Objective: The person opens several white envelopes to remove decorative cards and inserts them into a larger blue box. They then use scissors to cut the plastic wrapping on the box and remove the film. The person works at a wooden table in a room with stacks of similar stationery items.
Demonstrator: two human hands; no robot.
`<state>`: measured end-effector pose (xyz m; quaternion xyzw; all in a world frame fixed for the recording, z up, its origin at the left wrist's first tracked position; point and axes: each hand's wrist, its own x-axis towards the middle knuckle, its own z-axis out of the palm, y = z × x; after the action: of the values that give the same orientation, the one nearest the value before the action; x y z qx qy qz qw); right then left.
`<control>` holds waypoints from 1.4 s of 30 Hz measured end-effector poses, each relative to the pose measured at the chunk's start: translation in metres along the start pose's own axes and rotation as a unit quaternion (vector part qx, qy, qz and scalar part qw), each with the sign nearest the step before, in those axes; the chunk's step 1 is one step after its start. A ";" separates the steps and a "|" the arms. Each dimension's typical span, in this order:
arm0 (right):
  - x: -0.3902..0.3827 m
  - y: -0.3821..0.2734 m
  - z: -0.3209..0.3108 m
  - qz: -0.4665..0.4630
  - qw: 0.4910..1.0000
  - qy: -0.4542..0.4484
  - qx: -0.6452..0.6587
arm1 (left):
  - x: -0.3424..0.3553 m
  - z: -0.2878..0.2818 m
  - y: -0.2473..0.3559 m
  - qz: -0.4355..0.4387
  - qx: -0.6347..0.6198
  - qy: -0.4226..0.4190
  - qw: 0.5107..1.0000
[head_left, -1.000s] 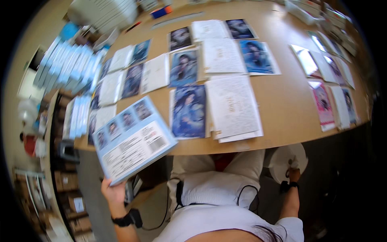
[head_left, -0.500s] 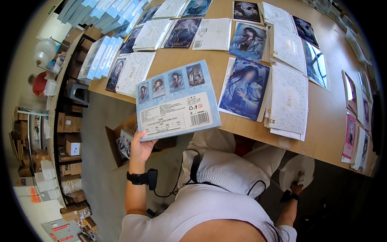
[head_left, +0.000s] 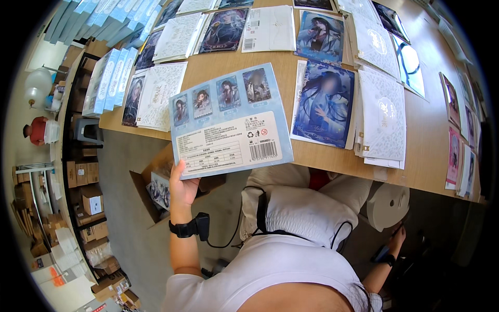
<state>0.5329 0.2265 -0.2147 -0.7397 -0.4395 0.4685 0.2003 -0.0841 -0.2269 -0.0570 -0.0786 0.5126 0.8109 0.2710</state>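
Note:
My left hand [head_left: 184,183] grips the lower left corner of a flat light-blue box [head_left: 228,122], held tilted with its labelled, picture-bearing side up, over the table's near edge. Beside the box lie a blue illustrated card [head_left: 325,99] and a stack of white patterned envelopes [head_left: 382,117]. More illustrated cards [head_left: 223,28] and envelope stacks [head_left: 161,91] stand in rows behind it. My right hand [head_left: 397,236] is low at the right, below a round white object [head_left: 387,205] under the table, its fingers curled; what they hold is too small to make out.
The wooden table [head_left: 426,169] carries pink-toned cards [head_left: 452,164] at the right and piled blue boxes [head_left: 106,83] at the left. An open carton [head_left: 143,187] sits on the floor. A person in red [head_left: 36,130], a grey stool [head_left: 86,130] and shelved cartons [head_left: 92,200] are at the left.
My left hand and the blue box have shifted right and up in view, while the view itself has swung. My right hand has moved down and outward from the round white object.

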 end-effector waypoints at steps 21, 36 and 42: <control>0.017 -0.010 -0.023 -0.055 0.970 0.171 -0.164 | 0.002 -0.007 0.000 0.022 0.057 -0.016 0.998; -0.211 -0.276 0.115 -0.708 0.509 0.305 -0.384 | 0.004 -0.011 0.001 0.031 0.075 -0.052 0.995; -0.285 -0.293 0.215 -0.793 0.451 0.118 -0.391 | -0.002 -0.013 0.008 0.022 0.106 -0.052 0.993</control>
<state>0.1613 0.1191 0.0366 -0.1193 -0.9448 -0.2070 0.2244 -0.0887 -0.2415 -0.0554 0.0043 0.5826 0.7606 0.2863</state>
